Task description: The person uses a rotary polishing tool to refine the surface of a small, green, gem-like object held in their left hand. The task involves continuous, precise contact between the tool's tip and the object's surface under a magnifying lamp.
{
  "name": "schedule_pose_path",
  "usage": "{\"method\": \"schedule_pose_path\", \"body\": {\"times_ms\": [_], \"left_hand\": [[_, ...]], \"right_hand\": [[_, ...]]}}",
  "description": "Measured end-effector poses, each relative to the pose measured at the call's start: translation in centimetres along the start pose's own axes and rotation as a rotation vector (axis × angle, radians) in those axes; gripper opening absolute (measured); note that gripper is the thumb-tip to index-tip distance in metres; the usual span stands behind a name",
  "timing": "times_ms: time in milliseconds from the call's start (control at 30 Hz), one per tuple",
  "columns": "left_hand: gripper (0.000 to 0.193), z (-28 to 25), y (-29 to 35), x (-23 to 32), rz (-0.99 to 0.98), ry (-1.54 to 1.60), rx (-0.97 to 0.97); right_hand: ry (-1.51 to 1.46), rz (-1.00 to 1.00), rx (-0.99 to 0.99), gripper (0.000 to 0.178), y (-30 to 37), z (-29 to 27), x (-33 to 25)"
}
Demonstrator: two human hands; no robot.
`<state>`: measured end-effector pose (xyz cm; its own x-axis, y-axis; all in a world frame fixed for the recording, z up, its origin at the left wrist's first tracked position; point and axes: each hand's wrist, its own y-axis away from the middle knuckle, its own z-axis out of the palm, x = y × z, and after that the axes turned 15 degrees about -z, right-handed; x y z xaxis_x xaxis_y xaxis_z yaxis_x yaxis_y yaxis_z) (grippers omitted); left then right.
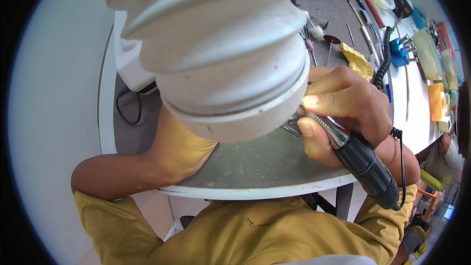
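The rotary handpiece [361, 158], black with a silver nose, slants over the right side of the grey worktop [240, 167], its tip beside the white ribbed hose [221, 44] in this view. My right hand [351, 100] grips the nose between thumb and fingers. My left hand [186, 152] is mostly hidden behind the hose; I cannot tell its grip. Step, as I judge it: fine tool work; the next move calls for steady fingertips. Beyond lies a yellow ridged piece [356, 62].
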<state>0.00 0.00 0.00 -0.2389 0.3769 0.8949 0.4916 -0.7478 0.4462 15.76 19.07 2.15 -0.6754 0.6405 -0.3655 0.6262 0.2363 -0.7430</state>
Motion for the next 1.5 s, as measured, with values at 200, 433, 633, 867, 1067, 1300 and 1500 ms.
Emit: {"method": "schedule_pose_path", "body": {"times_ms": [200, 433, 633, 867, 1067, 1300, 1500], "left_hand": [[0.033, 0.2, 0.1, -1.9, -0.144, 0.661, -0.077], [0.049, -0.2, 0.0, -1.7, -0.149, 0.426, -0.169], [0.05, -0.8, -0.1, -1.7, -0.199, 0.323, -0.169], [0.046, -1.0, 0.2, -2.4, -0.279, 0.611, -0.199], [0.043, -0.9, 0.5, -2.8, -0.307, 0.735, -0.201], [0.043, -0.8, 0.5, -2.5, -0.317, 0.711, -0.193], [0.045, -0.7, 0.7, -2.3, -0.295, 0.665, -0.193]], "right_hand": [[-0.032, -0.022, 0.004, 0.028, 0.2, 0.3, 0.4], [-0.109, -0.02, 0.027, 0.026, 0.6, 0.0, 0.9], [-0.159, 0.011, 0.033, 0.024, 0.6, -0.1, 0.8], [-0.129, 0.005, 0.03, 0.026, 0.3, 0.1, 0.9], [-0.065, -0.021, -0.01, 0.027, -0.2, 0.0, 0.9], [-0.074, 0.012, 0.032, 0.025, 0.0, 0.2, 0.9], [-0.05, 0.033, 0.008, 0.025, -0.1, -0.1, 0.6]]}}
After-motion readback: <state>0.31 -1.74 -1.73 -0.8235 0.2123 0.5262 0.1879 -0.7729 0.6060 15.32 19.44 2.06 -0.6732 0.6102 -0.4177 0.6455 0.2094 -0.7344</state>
